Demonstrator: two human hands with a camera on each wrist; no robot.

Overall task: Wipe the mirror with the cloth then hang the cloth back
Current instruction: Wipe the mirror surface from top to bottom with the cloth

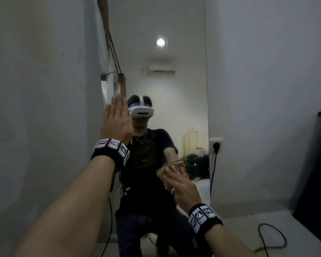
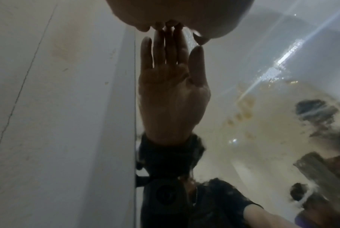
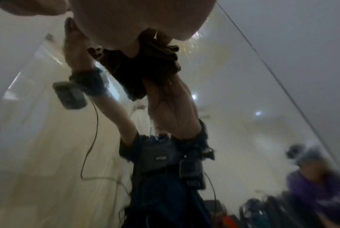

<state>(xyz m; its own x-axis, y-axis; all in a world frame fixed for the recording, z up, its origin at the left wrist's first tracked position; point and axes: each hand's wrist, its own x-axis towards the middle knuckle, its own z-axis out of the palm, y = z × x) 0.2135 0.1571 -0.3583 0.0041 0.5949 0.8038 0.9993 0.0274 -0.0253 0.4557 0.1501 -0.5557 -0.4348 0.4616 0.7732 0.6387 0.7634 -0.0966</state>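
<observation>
A tall frameless mirror [image 1: 174,89] stands against the pale wall and reflects me. My left hand [image 1: 117,117] lies flat on the glass near the mirror's left edge, fingers straight and together. In the left wrist view its fingertips [image 2: 169,25] meet their own reflection on the mirror [image 2: 253,54]. My right hand [image 1: 182,184] presses a folded tan cloth [image 1: 174,164] against the lower right part of the glass, fingers spread over it. In the right wrist view the thumb hooks round the bunched cloth [image 3: 161,50].
Brown straps [image 1: 109,43] hang at the mirror's upper left edge. A wall socket with a black plug [image 1: 216,145] sits just right of the mirror, and its cable [image 1: 271,236] loops over the floor. A dark cabinet [image 1: 319,173] stands far right. A person in purple [image 3: 311,188] is reflected.
</observation>
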